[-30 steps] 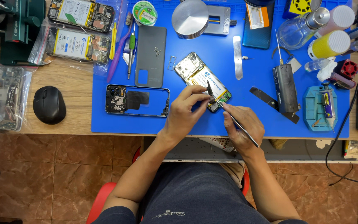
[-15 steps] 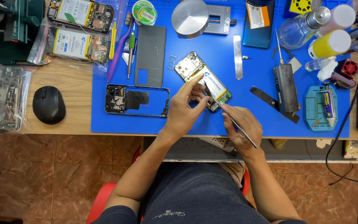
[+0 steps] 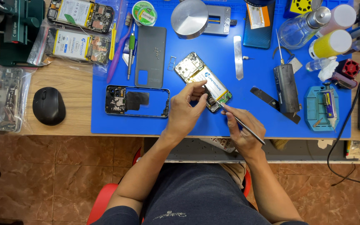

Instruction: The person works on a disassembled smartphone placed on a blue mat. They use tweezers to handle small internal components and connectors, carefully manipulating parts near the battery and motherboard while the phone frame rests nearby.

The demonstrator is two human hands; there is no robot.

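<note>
Opened phone [image 3: 203, 81] lying tilted on the blue mat [image 3: 263, 121], near the middle of the table's [image 3: 69, 81] front half, circuit board and battery exposed. Left hand [image 3: 186, 109] curled over the phone's lower end, fingertips [image 3: 201, 85] pressing on its edge and pinning it to the mat. Right hand [image 3: 242, 127] just beside, toward the front edge, pinched shut on a thin metal tool [image 3: 240, 122], held like a pen, tip touching the phone's lower corner right next to the left thumb. Both hands close together, almost meeting over that corner.

To the left of the left hand, an empty phone frame [image 3: 137, 101] lying flat on the mat, a grey back cover [image 3: 150, 56] beyond it. Farther left, off the mat, a black mouse [image 3: 48, 106] on bare wood near the front edge. Two more opened phones [image 3: 78, 29] in clear bags toward the far left corner. Round metal disc [image 3: 189, 18] at the far edge. Flat metal pry blade [image 3: 238, 62] right of the phone. Bottles [image 3: 317, 29] crowded toward the far right corner.
</note>
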